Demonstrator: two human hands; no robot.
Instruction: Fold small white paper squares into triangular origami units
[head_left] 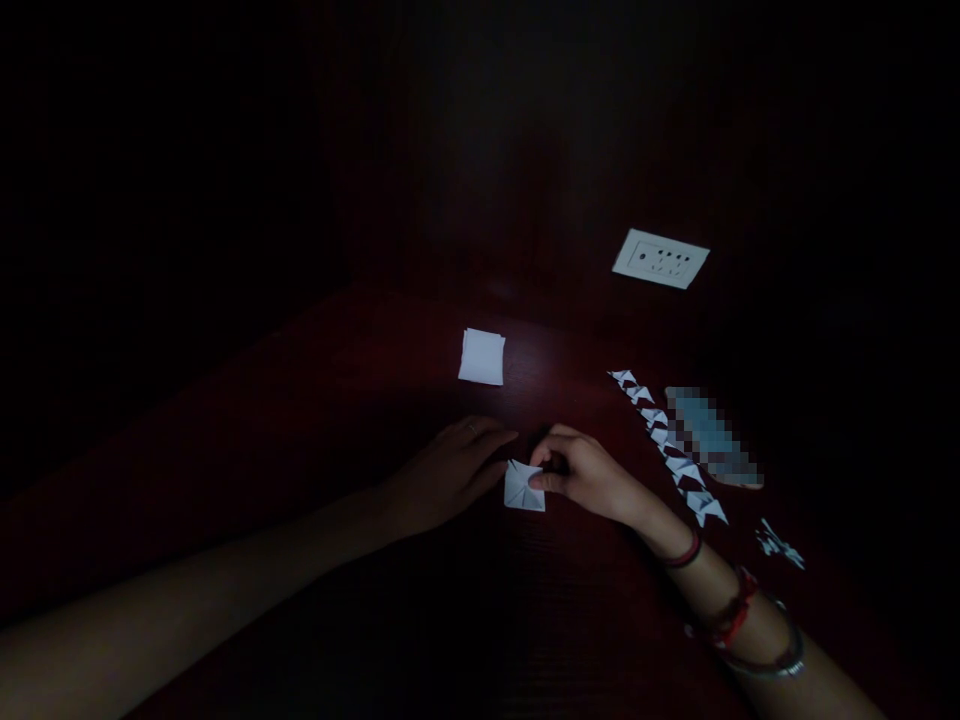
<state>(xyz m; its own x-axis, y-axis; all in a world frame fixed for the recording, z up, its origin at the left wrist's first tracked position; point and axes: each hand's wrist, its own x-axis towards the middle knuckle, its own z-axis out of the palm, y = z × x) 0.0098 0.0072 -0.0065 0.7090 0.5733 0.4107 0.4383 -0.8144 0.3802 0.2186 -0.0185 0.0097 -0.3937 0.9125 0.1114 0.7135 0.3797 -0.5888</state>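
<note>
- I find the creased paper square (523,490) over the dark red bench (420,375): neither axis longer, one edge facing the near side, creases radiating from centre.
- Right hand (581,470) pinches its right edge; left hand (450,470), fingers extended slightly apart, is just beside.
- Right: pointed folded pieces (682,467), diagonal row.
- Farther: flat paper stack (482,357).

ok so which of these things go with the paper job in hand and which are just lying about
Likely part of the job:
creased paper square, pinched by the right hand
paper stack
row of folded paper pieces

Seemingly just there:
pixelated object beside the row
socket panel
small white pieces, purpose unclear
</note>
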